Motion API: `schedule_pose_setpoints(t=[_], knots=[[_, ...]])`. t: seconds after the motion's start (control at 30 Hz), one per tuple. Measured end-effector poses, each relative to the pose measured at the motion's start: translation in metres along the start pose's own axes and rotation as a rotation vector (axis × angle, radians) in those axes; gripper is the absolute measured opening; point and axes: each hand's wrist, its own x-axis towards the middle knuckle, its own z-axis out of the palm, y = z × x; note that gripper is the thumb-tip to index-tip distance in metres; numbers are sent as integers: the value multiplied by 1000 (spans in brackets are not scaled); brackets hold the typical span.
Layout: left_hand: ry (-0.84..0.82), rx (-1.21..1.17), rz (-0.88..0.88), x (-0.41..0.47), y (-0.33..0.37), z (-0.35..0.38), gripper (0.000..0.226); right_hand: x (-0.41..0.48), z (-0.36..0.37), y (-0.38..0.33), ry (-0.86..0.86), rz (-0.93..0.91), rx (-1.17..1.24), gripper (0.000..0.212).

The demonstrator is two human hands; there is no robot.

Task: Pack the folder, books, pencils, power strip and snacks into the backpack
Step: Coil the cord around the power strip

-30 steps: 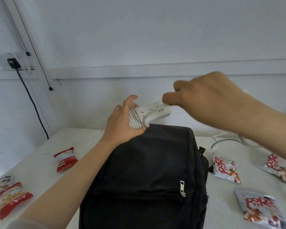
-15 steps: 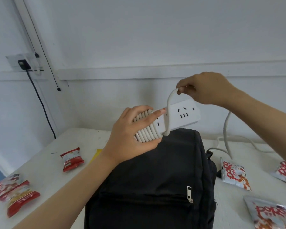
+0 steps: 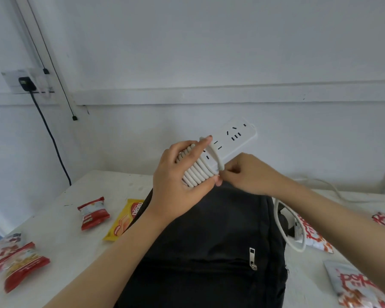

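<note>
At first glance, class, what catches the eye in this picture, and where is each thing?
The white power strip stands out at centre, above the black backpack: the left hand grips it round its wound cord, while the right hand pinches the cord's loose part beside it. Red snack packets lie on the table at left, white-and-red snack packets at right.

Both arms reach to the middle of the frame. The left hand [image 3: 176,176] grips the power strip [image 3: 236,136], fingers curled round; the right hand [image 3: 251,174] pinches its cord [image 3: 217,157].
</note>
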Motion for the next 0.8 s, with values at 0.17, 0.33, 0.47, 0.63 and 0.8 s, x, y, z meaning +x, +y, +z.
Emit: schedule_pose_setpoints(t=[0.17, 0.33, 0.47, 0.63, 0.8], knots=[[-17, 34, -63, -5, -8, 6, 57, -20, 4, -2, -18, 11, -139, 29], [12, 59, -176, 1, -23, 1, 56, -40, -21, 1, 73, -5, -326, 37], [43, 42, -269, 5, -30, 1, 62, -46, -29, 11, 118, -98, -110, 26], [80, 68, -378, 17, -29, 9, 55, -46, -36, 1, 217, -115, 44, 23], [120, 105, -438, 33, -31, 15, 55, -54, -39, -5, 8, -90, 89, 8]])
